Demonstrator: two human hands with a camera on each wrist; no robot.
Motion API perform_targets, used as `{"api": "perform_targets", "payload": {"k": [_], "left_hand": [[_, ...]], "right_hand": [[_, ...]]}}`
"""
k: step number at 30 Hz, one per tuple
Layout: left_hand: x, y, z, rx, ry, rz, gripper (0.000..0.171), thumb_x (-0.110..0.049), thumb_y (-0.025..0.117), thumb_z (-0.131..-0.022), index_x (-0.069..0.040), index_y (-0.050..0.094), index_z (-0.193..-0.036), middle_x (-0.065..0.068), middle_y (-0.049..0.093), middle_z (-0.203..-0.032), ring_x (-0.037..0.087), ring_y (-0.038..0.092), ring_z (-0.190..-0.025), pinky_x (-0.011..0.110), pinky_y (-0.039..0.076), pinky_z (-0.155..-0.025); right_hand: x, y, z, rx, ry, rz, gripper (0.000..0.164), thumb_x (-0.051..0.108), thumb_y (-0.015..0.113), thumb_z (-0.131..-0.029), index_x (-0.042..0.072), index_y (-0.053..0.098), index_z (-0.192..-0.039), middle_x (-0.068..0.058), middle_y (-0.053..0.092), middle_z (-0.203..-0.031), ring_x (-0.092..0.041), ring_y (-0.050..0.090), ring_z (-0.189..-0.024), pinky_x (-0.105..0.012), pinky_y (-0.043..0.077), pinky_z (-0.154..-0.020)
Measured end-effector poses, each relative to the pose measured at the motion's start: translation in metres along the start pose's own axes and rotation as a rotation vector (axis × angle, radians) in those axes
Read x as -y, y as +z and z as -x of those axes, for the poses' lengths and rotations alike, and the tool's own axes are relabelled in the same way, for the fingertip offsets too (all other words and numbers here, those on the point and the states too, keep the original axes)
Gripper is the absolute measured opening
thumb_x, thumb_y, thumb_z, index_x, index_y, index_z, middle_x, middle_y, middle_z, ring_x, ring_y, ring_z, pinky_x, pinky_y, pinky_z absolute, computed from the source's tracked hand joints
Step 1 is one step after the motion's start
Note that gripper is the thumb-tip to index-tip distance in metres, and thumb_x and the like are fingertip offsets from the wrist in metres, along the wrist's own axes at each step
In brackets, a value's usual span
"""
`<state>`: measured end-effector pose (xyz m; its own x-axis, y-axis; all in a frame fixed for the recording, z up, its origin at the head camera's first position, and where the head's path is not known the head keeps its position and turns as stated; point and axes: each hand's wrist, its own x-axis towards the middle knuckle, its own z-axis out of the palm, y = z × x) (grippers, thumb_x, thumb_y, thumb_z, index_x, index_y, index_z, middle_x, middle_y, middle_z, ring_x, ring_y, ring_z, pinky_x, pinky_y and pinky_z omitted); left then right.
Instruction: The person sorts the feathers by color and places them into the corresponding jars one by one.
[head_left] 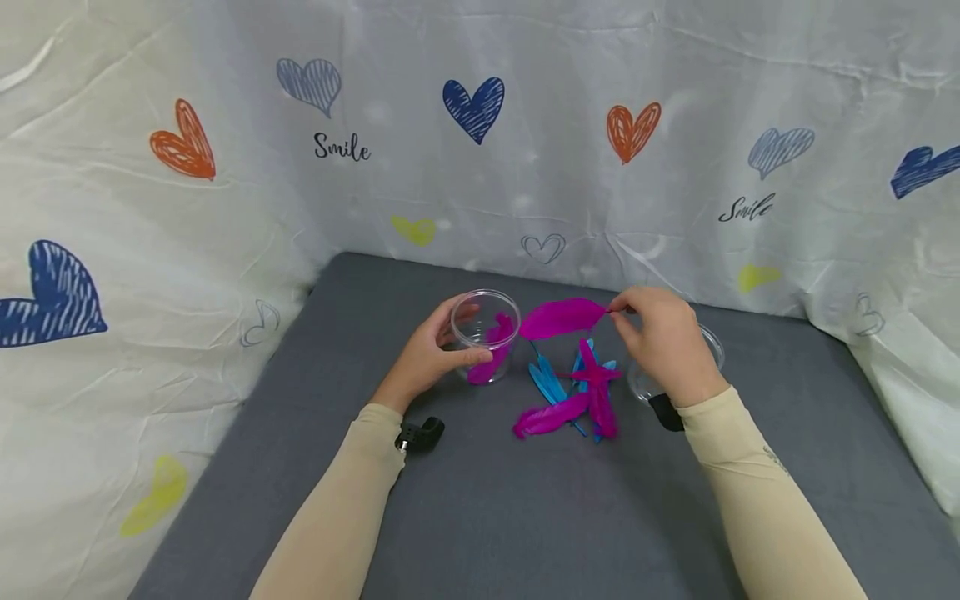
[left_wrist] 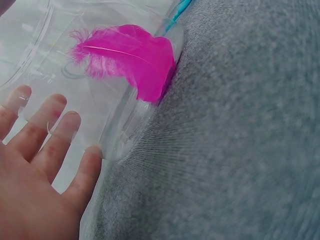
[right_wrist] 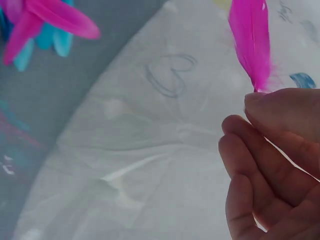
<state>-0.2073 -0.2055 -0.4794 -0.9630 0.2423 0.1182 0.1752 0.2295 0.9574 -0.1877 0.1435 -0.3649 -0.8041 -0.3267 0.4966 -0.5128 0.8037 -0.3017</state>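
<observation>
1. Head view: right hand (head_left: 663, 337) pinches one magenta, leaf-shaped feather (head_left: 564, 320) at its quill end; feather held in the air, far tip by the cup's rim, contact unclear.
2. Left hand (head_left: 431, 354): thumb and fingers round a clear, round plastic cup (head_left: 474, 344), gripping the wall; base looks set on the cloth.
3. Handling, judged: held feather near weightless, soft, bendy; vane likely to flutter or crease. Best hold: the thin quill, as now.
4. Cup looks light, smooth, thin-walled, maybe slippery; hard squeezing could dent it. Hold the sides.
5. Inside cup: curved magenta feather (left_wrist: 135, 55), glossy vane, pale shaft, downy frayed end.
6. Between the hands: crossed pile of narrow magenta feathers (head_left: 600, 387) and slim bright-blue feathers (head_left: 547, 379), overlapping.
7. Under right hand: clear, round plastic container (head_left: 720, 346), partly hidden; cup or lid, can't tell.
8. Surface: matte grey ribbed cloth (head_left: 480, 517). Behind: creased white heart-print curtain (head_left: 555, 200).
</observation>
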Motion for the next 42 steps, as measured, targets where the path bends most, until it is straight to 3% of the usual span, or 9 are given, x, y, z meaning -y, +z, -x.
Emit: {"api": "perform_targets", "payload": {"k": [3,10,15,19,27,34,42], "left_hand": [[0.001,0.0,0.001,0.005,0.0,-0.004,0.093,-0.042,0.094,-0.085,-0.035,0.043,-0.164,-0.004,0.055,-0.164,0.017,0.047,-0.155,0.057,0.038,-0.129],[0.0,0.001,0.001,0.008,-0.009,-0.005,0.092,-0.043,0.093,-0.086,-0.037,0.044,-0.163,-0.006,0.055,-0.163,0.017,0.047,-0.155,0.058,0.037,-0.129],[-0.001,0.001,0.0,0.002,-0.027,-0.009,0.089,-0.046,0.093,-0.085,-0.048,0.045,-0.159,-0.011,0.055,-0.16,0.019,0.05,-0.151,0.056,0.04,-0.127],[0.0,0.002,0.0,0.007,-0.037,0.002,0.089,-0.046,0.093,-0.085,-0.05,0.044,-0.158,-0.011,0.055,-0.16,0.02,0.052,-0.149,0.054,0.042,-0.126],[0.001,0.001,0.0,0.002,-0.003,0.006,0.09,-0.044,0.094,-0.085,-0.04,0.046,-0.16,-0.007,0.056,-0.16,0.021,0.05,-0.151,0.057,0.041,-0.126],[0.0,0.001,-0.001,0.002,0.01,0.017,0.09,-0.046,0.093,-0.085,-0.036,0.046,-0.161,0.003,0.054,-0.163,0.02,0.052,-0.149,0.057,0.044,-0.124],[0.001,0.001,0.0,0.0,0.006,0.0,0.092,-0.043,0.092,-0.087,-0.028,0.044,-0.164,-0.005,0.056,-0.16,0.019,0.053,-0.147,0.056,0.045,-0.123]], "right_hand": [[0.005,-0.005,-0.009,-0.03,-0.021,-0.005,0.005,0.0,0.077,-0.096,0.003,0.078,-0.099,-0.015,0.079,-0.099,-0.034,0.073,-0.095,-0.051,0.061,-0.087],[0.028,-0.007,-0.033,-0.064,-0.095,-0.004,0.005,0.001,0.079,-0.096,0.003,0.078,-0.1,-0.014,0.078,-0.098,-0.033,0.072,-0.093,-0.049,0.06,-0.083],[0.042,0.008,-0.046,-0.024,-0.158,0.0,0.005,0.003,0.079,-0.096,0.003,0.078,-0.101,-0.013,0.077,-0.097,-0.033,0.069,-0.088,-0.046,0.057,-0.08],[0.047,0.022,-0.051,0.022,-0.187,0.02,0.005,0.003,0.079,-0.096,0.002,0.078,-0.101,-0.012,0.077,-0.096,-0.033,0.07,-0.089,-0.048,0.058,-0.084],[0.061,0.045,-0.057,0.033,-0.273,0.097,0.005,0.002,0.074,-0.099,0.002,0.078,-0.094,-0.01,0.076,-0.087,-0.031,0.071,-0.084,-0.049,0.059,-0.084],[0.077,0.058,-0.059,0.105,-0.29,0.163,0.007,0.008,0.074,-0.102,0.005,0.079,-0.097,-0.009,0.075,-0.09,-0.03,0.069,-0.088,-0.045,0.057,-0.082],[0.081,0.069,-0.061,0.131,-0.284,0.174,0.008,0.012,0.076,-0.101,0.005,0.08,-0.102,-0.01,0.076,-0.092,-0.029,0.07,-0.087,-0.042,0.061,-0.078]]}}
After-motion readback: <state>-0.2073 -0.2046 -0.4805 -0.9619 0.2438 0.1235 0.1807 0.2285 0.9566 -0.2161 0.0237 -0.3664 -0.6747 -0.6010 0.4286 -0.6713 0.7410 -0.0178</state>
